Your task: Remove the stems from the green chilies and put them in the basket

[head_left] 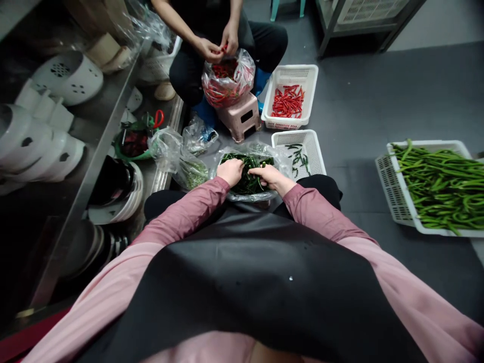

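An open clear plastic bag [282, 160] full of dark green chili peppers [247, 186] sits between my knees. Over its left part, my left hand [230, 172] is closed with its fingers curled down; whatever it pinches is hidden. My right hand [269, 176] is above the right side of the same bag, closed around a green chili pepper whose end sticks up by the knuckles. Just beyond my right hand, a white basket [317, 151] holds a few green chilies [298, 156].
Opposite me, a person's hands [219, 46] handle red chilies over a bag [227, 93] on a pink stool [242, 118]. A white basket [312, 80] contains red chilies. Long green beans fill a basket [395, 189] at right. Metal shelving [102, 128] with dishes lines the left.
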`<state>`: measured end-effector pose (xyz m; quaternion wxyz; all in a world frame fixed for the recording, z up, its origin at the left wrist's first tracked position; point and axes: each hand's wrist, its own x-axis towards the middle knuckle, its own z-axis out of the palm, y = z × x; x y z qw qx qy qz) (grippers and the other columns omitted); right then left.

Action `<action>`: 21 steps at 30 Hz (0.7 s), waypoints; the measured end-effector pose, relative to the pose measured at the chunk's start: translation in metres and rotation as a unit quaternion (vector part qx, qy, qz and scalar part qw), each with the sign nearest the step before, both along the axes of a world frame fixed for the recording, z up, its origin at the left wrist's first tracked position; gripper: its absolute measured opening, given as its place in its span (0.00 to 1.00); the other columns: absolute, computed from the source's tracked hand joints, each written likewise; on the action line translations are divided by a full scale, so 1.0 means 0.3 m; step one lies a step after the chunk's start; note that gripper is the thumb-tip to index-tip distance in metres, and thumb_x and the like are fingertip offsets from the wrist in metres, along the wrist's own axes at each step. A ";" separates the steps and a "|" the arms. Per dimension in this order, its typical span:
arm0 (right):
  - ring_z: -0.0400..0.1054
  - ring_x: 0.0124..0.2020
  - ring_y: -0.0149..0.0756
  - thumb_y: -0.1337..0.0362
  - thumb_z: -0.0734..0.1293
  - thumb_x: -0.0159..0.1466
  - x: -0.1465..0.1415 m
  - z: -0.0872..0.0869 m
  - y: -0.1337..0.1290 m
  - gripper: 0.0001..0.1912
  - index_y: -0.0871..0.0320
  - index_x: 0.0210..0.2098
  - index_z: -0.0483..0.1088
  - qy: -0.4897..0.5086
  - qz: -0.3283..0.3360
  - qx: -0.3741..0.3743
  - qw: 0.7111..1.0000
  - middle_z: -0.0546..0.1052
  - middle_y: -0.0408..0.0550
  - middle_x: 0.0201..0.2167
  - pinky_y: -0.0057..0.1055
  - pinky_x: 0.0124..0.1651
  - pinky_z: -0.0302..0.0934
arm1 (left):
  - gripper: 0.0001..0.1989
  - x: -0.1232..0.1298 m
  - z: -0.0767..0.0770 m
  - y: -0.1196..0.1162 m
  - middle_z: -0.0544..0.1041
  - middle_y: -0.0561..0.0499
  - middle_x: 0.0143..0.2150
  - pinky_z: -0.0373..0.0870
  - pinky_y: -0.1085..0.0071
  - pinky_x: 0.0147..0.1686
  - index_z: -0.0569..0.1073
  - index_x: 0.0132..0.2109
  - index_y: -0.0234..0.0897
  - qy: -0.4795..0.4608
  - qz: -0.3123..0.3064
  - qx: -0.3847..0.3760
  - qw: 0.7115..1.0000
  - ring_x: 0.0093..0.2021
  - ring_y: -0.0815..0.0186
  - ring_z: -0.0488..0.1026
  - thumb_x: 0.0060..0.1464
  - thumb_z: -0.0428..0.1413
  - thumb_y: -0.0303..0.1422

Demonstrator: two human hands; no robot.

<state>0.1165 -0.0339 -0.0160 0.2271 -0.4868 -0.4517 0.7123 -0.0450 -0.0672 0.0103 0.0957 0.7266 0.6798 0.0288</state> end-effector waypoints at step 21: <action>0.68 0.37 0.39 0.54 0.68 0.57 0.056 -0.006 -0.028 0.15 0.59 0.36 0.71 -0.202 -0.041 0.400 0.893 0.74 0.51 0.34 0.35 0.42 0.61 | 0.20 0.126 -0.010 -0.004 0.79 0.42 0.40 0.66 0.68 0.39 0.77 0.44 0.33 -0.013 -0.058 -0.098 0.993 0.41 0.58 0.76 0.61 0.43 0.38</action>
